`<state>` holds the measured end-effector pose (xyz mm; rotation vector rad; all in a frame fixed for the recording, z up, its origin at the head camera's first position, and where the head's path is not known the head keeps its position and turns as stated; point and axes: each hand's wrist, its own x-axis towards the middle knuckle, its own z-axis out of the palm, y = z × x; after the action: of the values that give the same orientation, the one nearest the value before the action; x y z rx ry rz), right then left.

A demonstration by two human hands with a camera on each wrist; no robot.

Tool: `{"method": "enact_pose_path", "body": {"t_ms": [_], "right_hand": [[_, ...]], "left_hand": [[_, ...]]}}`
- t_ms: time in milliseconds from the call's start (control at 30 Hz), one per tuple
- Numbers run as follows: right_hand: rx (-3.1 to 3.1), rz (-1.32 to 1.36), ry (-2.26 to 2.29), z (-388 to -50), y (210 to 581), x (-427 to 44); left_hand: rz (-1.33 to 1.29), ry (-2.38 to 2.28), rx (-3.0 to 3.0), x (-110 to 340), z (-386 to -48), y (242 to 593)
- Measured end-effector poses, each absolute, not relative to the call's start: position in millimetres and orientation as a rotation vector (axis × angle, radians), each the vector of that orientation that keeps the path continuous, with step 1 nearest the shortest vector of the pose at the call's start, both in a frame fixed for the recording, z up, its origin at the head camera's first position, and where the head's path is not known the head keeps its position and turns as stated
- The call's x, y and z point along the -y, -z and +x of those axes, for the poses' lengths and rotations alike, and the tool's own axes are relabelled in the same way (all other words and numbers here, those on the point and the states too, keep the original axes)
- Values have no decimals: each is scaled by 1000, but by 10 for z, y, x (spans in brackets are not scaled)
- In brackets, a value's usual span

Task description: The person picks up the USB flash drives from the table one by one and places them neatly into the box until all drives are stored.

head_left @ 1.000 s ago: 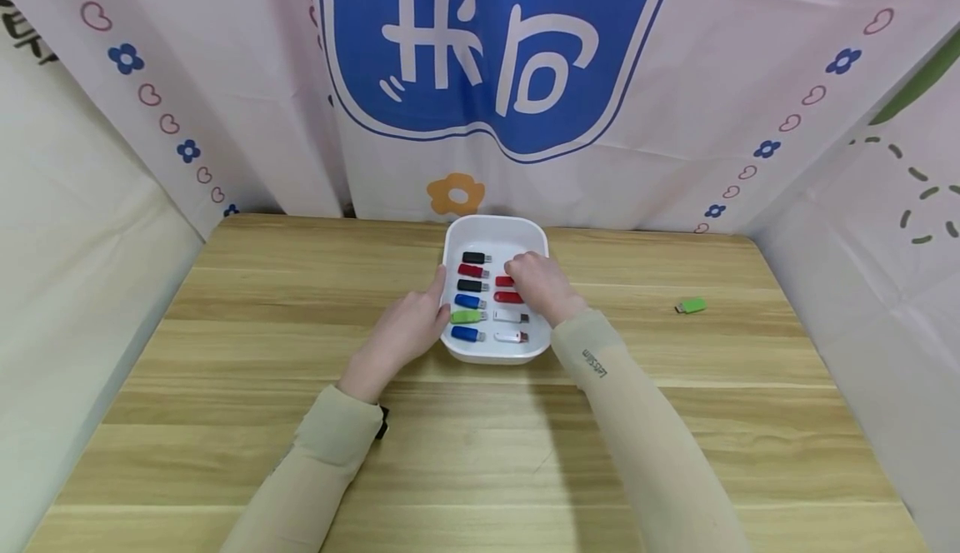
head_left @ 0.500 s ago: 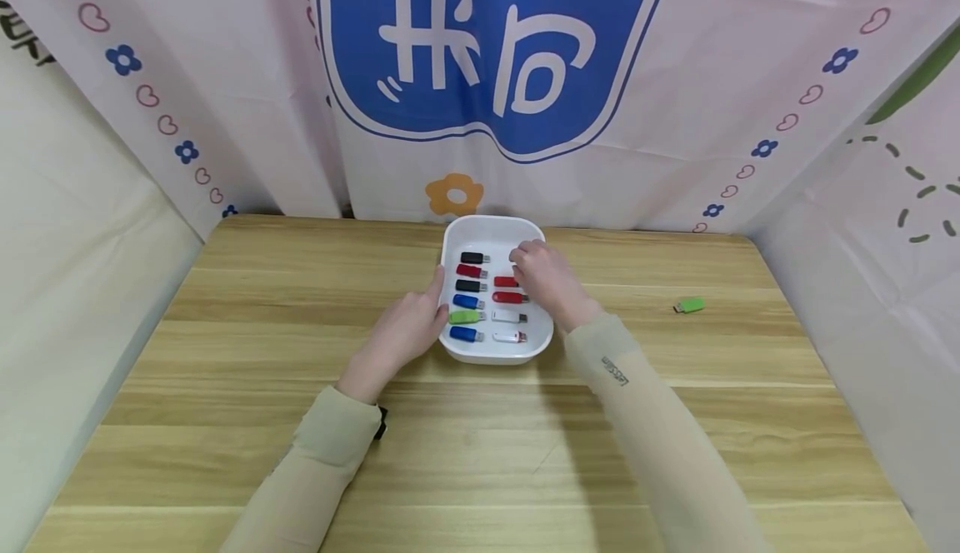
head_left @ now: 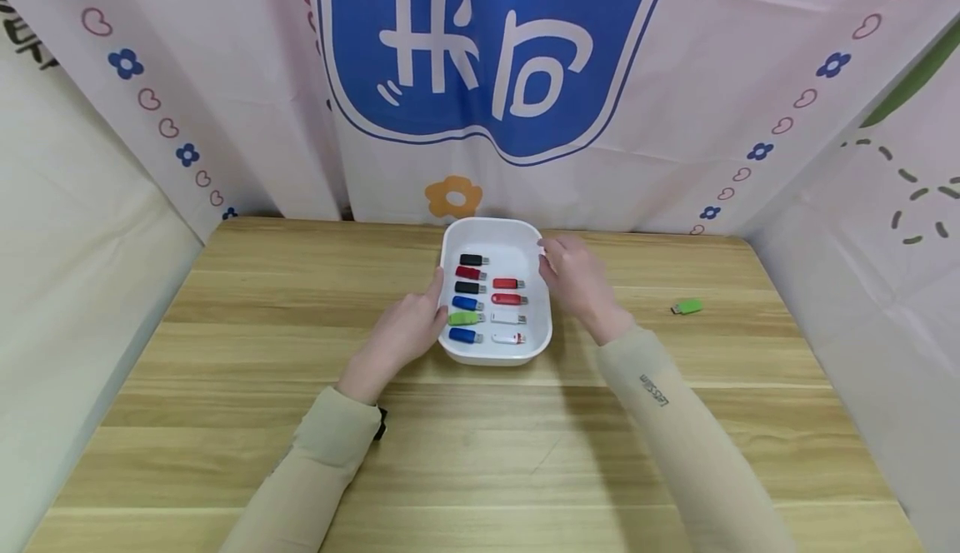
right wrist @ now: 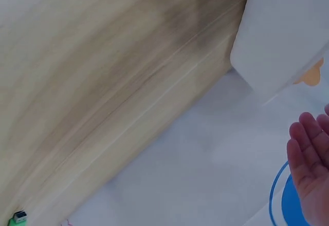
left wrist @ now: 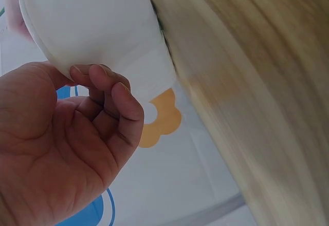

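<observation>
A white plastic tray [head_left: 536, 328] stands at the back middle of the table, holding several USB flash drives in two columns. The left column has black, red, blue and lime-green drives, such as the lime-green one [head_left: 462, 318]. In the right column lie red ones, such as the red flash drive [head_left: 506, 299], and white ones such as the white flash drive [head_left: 504, 318]. My left hand [head_left: 405, 326] holds the tray's left wall; the left wrist view shows its fingers curled against the outside. At the right rim hovers my right hand [head_left: 576, 276], fingers extended in the right wrist view, nothing visible in it.
One green flash drive [head_left: 688, 306] lies apart on the wooden table [head_left: 480, 453], to the right of the tray. A printed cloth [head_left: 300, 161] hangs right behind the table's back edge, with further cloth at both sides.
My right hand has drawn back from inside the tray to its right rim, uncovering the right column's upper red drive. The left hand keeps its place on the tray.
</observation>
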<state>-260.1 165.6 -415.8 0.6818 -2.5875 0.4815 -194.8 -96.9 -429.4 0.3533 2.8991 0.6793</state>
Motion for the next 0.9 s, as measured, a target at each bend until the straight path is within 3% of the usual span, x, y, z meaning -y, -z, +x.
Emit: {"method": "enact_pose_path", "body": {"t_ms": [333, 667, 900], "right_hand": [[2648, 397, -657, -2540, 4202, -2157], [2733, -419, -1067, -2466, 4308, -2891], [2720, -694, -1033, -2413, 4439, -3198]], "left_hand": [[348, -690, -2883, 958, -1954, 4312], [335, -697, -2875, 957, -1958, 4317], [343, -702, -2886, 978, -1958, 4328]]}}
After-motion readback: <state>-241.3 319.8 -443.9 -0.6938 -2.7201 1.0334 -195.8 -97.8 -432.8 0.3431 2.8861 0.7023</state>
